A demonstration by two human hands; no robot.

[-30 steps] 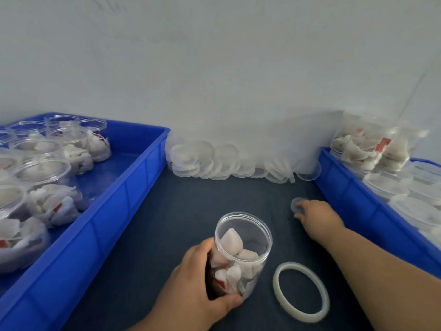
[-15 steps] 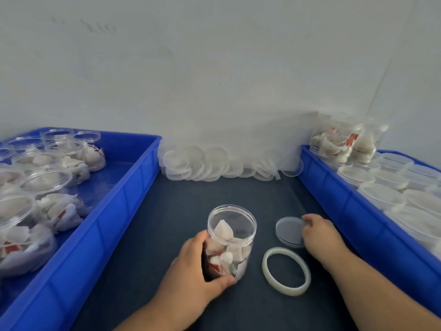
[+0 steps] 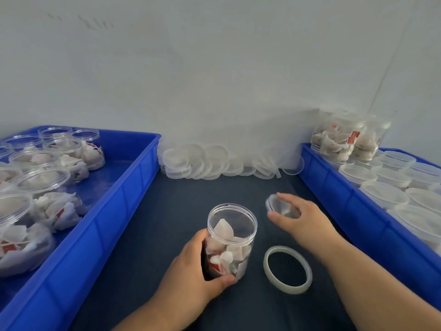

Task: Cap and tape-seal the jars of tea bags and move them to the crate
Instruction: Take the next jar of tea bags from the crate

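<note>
An uncapped jar (image 3: 232, 237) is gripped by the left hand (image 3: 191, 271); a clear lid (image 3: 278, 206), partly hidden, is pinched by the right hand (image 3: 303, 218).

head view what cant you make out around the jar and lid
Head view: left side and base of the jar, covered by the left hand.
Head view: most of the lid, covered by the right hand and blurred.
Head view: free end of the tape roll, too blurred to find.
</note>
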